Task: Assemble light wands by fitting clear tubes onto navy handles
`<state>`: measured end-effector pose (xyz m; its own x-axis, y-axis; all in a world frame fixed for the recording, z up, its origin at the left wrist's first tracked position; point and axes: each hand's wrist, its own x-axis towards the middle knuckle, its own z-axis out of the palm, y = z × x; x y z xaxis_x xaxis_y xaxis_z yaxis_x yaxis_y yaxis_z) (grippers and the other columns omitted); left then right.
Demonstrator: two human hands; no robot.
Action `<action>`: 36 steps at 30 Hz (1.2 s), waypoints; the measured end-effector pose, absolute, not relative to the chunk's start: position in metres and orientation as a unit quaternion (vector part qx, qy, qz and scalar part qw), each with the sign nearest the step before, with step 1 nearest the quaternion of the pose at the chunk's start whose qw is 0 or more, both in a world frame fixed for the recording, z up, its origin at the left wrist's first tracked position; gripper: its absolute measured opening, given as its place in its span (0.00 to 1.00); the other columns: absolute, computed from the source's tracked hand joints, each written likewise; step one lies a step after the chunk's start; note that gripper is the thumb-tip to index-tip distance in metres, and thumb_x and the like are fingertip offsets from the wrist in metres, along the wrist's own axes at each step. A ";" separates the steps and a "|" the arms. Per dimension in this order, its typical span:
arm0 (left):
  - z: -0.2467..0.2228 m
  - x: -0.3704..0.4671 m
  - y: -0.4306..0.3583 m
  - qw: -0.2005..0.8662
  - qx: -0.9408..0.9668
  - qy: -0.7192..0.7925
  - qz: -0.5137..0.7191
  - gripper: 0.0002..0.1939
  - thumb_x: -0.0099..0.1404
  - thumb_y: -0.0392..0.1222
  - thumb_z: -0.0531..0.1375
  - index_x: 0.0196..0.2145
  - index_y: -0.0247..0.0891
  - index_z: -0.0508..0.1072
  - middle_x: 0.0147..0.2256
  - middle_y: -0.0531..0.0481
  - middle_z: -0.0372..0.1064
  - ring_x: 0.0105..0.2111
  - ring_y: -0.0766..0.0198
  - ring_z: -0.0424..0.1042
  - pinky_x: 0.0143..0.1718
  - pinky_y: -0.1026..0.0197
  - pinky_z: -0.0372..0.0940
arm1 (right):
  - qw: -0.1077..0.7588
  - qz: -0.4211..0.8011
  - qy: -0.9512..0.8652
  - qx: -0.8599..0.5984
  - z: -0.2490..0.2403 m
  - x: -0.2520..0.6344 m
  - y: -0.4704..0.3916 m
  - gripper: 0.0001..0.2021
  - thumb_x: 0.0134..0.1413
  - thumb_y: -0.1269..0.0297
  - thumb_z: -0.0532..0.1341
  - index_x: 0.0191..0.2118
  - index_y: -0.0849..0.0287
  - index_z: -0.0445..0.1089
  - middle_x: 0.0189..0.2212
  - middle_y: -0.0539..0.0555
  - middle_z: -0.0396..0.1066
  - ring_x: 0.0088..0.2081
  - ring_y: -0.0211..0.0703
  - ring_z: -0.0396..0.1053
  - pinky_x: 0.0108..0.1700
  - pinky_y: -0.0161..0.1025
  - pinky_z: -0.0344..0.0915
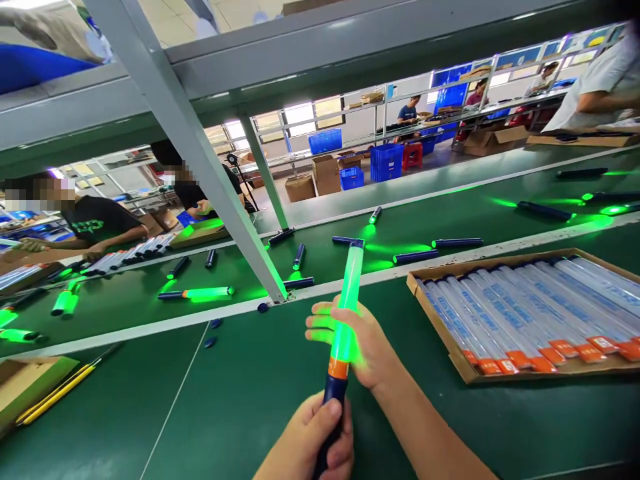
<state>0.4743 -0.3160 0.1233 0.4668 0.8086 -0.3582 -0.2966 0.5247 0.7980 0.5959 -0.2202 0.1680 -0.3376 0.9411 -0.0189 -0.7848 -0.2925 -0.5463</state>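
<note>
A lit light wand (346, 320) stands tilted upward before me, its clear tube glowing green above an orange collar and a dark blue flashlight handle. A dark cap tops the tube. My left hand (325, 433) is closed around the handle. Higher up, my right hand (367, 340) has the glowing tube between its thumb and its fingers, which reach out behind it. To the right, a shallow cardboard tray (463, 373) holds several clear tubes (520, 313) with orange ends. Several dark blue flashlights (416, 257) shine green on the belt behind.
A metal post (200, 153) rises from the bench, joined to a shelf overhead. Small dark caps (211, 342) lie near the belt's edge rail (125, 329). Yellow rods (57, 397) rest beside a cardboard box (37, 387) at left. Several people work across the belt.
</note>
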 end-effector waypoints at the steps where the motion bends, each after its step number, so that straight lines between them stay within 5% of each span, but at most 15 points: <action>1: 0.120 0.479 -0.318 0.770 0.349 0.400 0.355 0.28 0.58 0.69 0.62 0.29 0.40 0.61 0.16 0.63 0.52 0.11 0.78 0.46 0.13 0.72 0.43 | 0.552 0.784 -0.224 -0.174 0.168 0.594 -0.221 0.11 0.52 0.66 0.67 0.35 0.57 0.62 0.27 0.46 0.70 0.22 0.35 0.67 0.23 0.34 0.68; 4: 0.112 0.489 -0.320 0.665 0.400 0.519 0.358 0.30 0.56 0.72 0.60 0.31 0.41 0.62 0.17 0.63 0.52 0.12 0.76 0.46 0.13 0.70 0.45 | 0.567 0.763 -0.239 -0.198 0.167 0.588 -0.223 0.13 0.56 0.64 0.63 0.29 0.55 0.56 0.18 0.39 0.56 0.14 0.28 0.48 0.13 0.27 0.50; 7: 0.107 0.492 -0.320 0.562 0.434 0.606 0.360 0.28 0.59 0.70 0.59 0.36 0.41 0.67 0.18 0.59 0.59 0.15 0.68 0.56 0.16 0.66 0.54 | 0.580 0.738 -0.254 -0.233 0.165 0.583 -0.222 0.12 0.56 0.64 0.61 0.29 0.55 0.55 0.17 0.39 0.53 0.14 0.28 0.46 0.12 0.27 0.50; 10: 0.106 0.493 -0.319 0.451 0.462 0.660 0.383 0.25 0.59 0.65 0.61 0.39 0.39 0.71 0.28 0.47 0.73 0.29 0.56 0.72 0.29 0.60 0.64 | 0.590 0.727 -0.245 -0.251 0.159 0.581 -0.221 0.09 0.55 0.65 0.61 0.31 0.54 0.57 0.17 0.38 0.53 0.14 0.29 0.47 0.12 0.27 0.51; 12: 0.108 0.493 -0.318 0.410 0.468 0.677 0.393 0.25 0.58 0.64 0.63 0.40 0.39 0.72 0.34 0.42 0.76 0.35 0.52 0.73 0.34 0.59 0.66 | 0.592 0.726 -0.242 -0.253 0.155 0.582 -0.220 0.09 0.56 0.66 0.61 0.32 0.54 0.57 0.17 0.39 0.54 0.14 0.29 0.47 0.12 0.27 0.51; 14: 0.109 0.494 -0.317 0.459 0.447 0.667 0.380 0.27 0.57 0.66 0.63 0.40 0.39 0.70 0.29 0.47 0.73 0.27 0.58 0.70 0.28 0.61 0.64 | 0.586 0.736 -0.237 -0.243 0.152 0.584 -0.219 0.10 0.55 0.67 0.61 0.31 0.54 0.57 0.17 0.39 0.53 0.14 0.29 0.47 0.12 0.27 0.51; 18: 0.107 0.496 -0.320 0.689 0.380 0.518 0.336 0.30 0.56 0.73 0.60 0.32 0.41 0.63 0.15 0.63 0.53 0.13 0.74 0.46 0.16 0.68 0.47 | 0.554 0.790 -0.210 -0.155 0.155 0.589 -0.219 0.13 0.53 0.69 0.64 0.32 0.53 0.56 0.17 0.38 0.53 0.14 0.28 0.44 0.12 0.26 0.50; 22: 0.108 0.498 -0.306 0.721 0.416 0.439 0.338 0.34 0.53 0.78 0.57 0.26 0.42 0.58 0.12 0.65 0.47 0.12 0.75 0.43 0.15 0.69 0.45 | 0.553 0.784 -0.245 -0.141 0.162 0.600 -0.208 0.14 0.55 0.61 0.65 0.36 0.52 0.56 0.18 0.38 0.54 0.15 0.30 0.48 0.14 0.28 0.54; 25: 0.126 0.492 -0.252 0.583 0.555 0.533 0.262 0.29 0.63 0.73 0.51 0.32 0.42 0.60 0.19 0.60 0.57 0.12 0.72 0.53 0.14 0.68 0.51 | 0.598 0.633 -0.393 -0.296 0.160 0.635 -0.188 0.16 0.58 0.49 0.64 0.44 0.53 0.63 0.26 0.45 0.67 0.24 0.37 0.66 0.28 0.38 0.70; 27: 0.143 0.483 -0.192 0.343 0.692 0.602 0.203 0.23 0.69 0.65 0.47 0.35 0.41 0.62 0.24 0.56 0.64 0.20 0.66 0.66 0.22 0.65 0.63 | 0.605 0.459 -0.480 -0.440 0.150 0.679 -0.175 0.23 0.58 0.46 0.62 0.53 0.55 0.65 0.38 0.53 0.73 0.35 0.44 0.73 0.40 0.44 0.72; 29: 0.157 0.473 -0.125 0.242 0.707 0.635 0.195 0.17 0.68 0.57 0.51 0.41 0.40 0.65 0.29 0.52 0.69 0.28 0.59 0.73 0.30 0.60 0.67 | 0.577 0.282 -0.510 -0.572 0.135 0.738 -0.163 0.25 0.59 0.46 0.61 0.55 0.57 0.65 0.45 0.59 0.73 0.41 0.49 0.73 0.44 0.48 0.71; 33: 0.169 0.458 -0.015 0.111 0.714 0.674 0.153 0.15 0.64 0.48 0.57 0.44 0.35 0.70 0.38 0.39 0.73 0.41 0.43 0.73 0.43 0.46 0.66 | 0.409 -0.044 -0.498 -0.763 0.105 0.870 -0.155 0.19 0.61 0.54 0.54 0.49 0.62 0.71 0.44 0.65 0.74 0.45 0.56 0.72 0.49 0.52 0.67; 36: 0.164 0.457 0.016 0.042 0.723 0.678 0.125 0.16 0.63 0.42 0.59 0.47 0.31 0.72 0.47 0.32 0.71 0.53 0.34 0.67 0.53 0.35 0.58 | 0.353 -0.103 -0.450 -0.814 0.091 0.950 -0.157 0.17 0.59 0.61 0.52 0.45 0.65 0.73 0.43 0.72 0.74 0.47 0.63 0.70 0.50 0.57 0.63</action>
